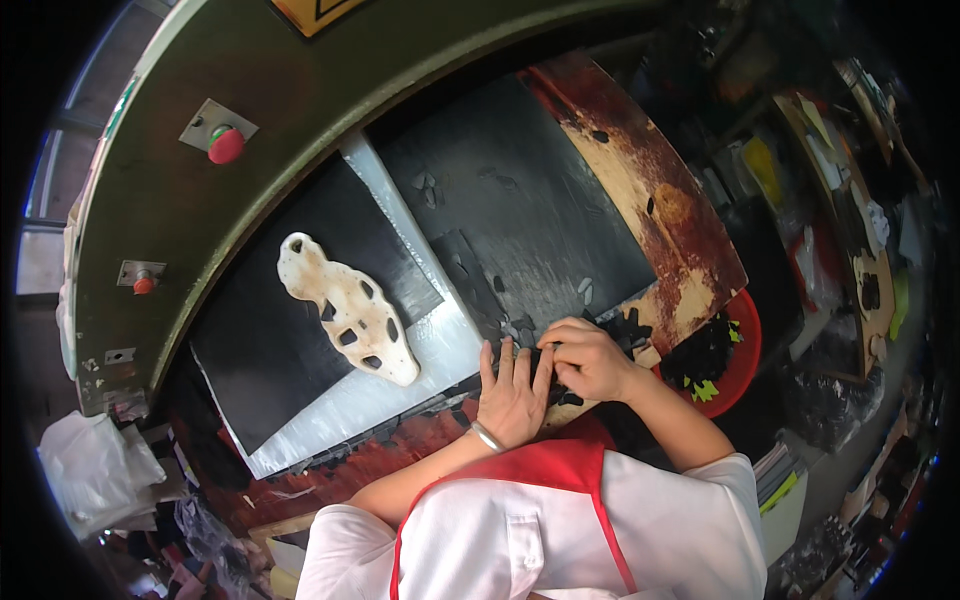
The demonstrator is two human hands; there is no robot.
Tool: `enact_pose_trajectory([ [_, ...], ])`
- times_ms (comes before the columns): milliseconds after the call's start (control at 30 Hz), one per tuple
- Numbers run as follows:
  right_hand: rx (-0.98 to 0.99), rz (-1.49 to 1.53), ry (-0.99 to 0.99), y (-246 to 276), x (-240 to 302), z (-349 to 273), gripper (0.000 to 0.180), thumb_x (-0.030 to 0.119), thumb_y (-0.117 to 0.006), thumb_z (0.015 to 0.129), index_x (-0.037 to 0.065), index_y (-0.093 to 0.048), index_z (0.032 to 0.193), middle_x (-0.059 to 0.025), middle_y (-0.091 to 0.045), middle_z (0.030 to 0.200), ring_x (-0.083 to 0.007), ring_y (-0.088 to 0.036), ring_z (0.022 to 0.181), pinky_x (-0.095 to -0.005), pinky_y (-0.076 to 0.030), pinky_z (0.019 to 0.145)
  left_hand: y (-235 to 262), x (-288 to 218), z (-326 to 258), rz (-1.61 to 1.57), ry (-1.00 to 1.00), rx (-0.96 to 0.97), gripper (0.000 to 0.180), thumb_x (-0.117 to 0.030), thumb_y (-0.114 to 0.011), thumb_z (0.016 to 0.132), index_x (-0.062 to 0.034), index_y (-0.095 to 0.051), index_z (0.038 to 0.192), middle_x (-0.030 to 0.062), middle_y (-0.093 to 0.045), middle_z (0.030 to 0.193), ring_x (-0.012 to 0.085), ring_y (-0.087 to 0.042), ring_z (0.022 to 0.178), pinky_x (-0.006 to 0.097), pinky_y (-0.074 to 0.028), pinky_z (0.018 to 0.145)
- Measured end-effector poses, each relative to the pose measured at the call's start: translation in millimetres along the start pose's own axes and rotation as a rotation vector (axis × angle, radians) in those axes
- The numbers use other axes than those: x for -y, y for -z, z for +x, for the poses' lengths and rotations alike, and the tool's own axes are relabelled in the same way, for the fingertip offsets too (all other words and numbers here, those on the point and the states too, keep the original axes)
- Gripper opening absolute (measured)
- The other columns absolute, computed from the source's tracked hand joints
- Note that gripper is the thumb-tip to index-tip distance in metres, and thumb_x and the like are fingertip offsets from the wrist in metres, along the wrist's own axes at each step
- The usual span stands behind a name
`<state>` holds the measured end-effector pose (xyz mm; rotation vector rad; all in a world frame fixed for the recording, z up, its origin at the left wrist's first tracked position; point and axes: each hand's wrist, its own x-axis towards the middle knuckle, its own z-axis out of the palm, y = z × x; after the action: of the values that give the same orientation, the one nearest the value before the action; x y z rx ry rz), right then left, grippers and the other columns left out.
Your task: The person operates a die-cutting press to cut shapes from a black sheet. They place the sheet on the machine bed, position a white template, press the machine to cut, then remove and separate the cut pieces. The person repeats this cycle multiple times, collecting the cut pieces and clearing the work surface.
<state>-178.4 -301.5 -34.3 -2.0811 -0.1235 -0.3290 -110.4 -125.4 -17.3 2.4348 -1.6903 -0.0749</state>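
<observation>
Fingers extended and slightly spread, your left hand rests at the near edge of a black sheet, tips beside small dark scraps. Your right hand, fingers bent, sits just beside it; whether it grips anything cannot be told. A white, holed piece lies to your left across a second dark sheet, a red bowl to your right.

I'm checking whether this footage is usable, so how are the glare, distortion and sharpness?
Head view: glare whitens part of the metal plate; head view: the green machine frame bows along the fisheye rim, and the corners go black; head view: clear plastic at right looks dim and soft, while the left hand and right hand look fairly crisp.
</observation>
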Motion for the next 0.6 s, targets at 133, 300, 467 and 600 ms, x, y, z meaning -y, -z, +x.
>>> enact_pose_trajectory([
  [133,-0.449,-0.151,-0.262,21.8,4.8,-31.7,0.011,0.007,-0.060,0.083,-0.003,-0.062,0.086,-0.0212,-0.062,0.108,-0.0362,-0.060,0.097,-0.0405,-0.048,0.086,4.8,4.6,-11.3,-0.412,-0.009,0.005,0.065,-0.015,-0.067,0.074,0.0034,-0.047,0.133,0.0218,-0.052,0.120,0.0357,-0.055,0.102,0.039,-0.046,0.092],
  [300,-0.505,-0.694,-0.600,0.6,3.1,-51.2,0.066,0.036,-0.060,0.089,-0.008,-0.039,0.134,-0.0339,-0.038,0.135,-0.0528,-0.032,0.129,-0.0563,-0.027,0.108,0.9,6.1,-15.5,-0.168,-0.023,0.022,0.077,-0.021,-0.072,0.070,0.0095,-0.042,0.134,0.0227,-0.049,0.124,0.0331,-0.053,0.102,0.038,-0.045,0.090],
  [467,-0.463,-0.682,-0.554,-43.8,19.1,-44.2,0.061,0.035,-0.063,0.086,-0.003,-0.045,0.130,-0.0324,-0.038,0.131,-0.0498,-0.036,0.122,-0.0578,-0.030,0.103,-17.4,-5.6,1.4,-0.197,-0.040,0.003,0.067,-0.017,-0.069,0.073,0.0089,-0.046,0.130,0.0190,-0.051,0.117,0.0286,-0.058,0.092,0.033,-0.052,0.075],
  [600,-0.640,-0.540,-0.487,-55.9,18.7,-33.3,0.039,0.027,-0.063,0.085,0.002,-0.060,0.115,-0.0244,-0.046,0.125,-0.0403,-0.045,0.106,-0.0493,-0.038,0.091,-26.2,-17.0,12.5,-0.386,-0.002,-0.022,0.064,-0.009,-0.071,0.073,0.0109,-0.045,0.128,0.0245,-0.049,0.118,0.0391,-0.061,0.091,0.041,-0.055,0.070],
])
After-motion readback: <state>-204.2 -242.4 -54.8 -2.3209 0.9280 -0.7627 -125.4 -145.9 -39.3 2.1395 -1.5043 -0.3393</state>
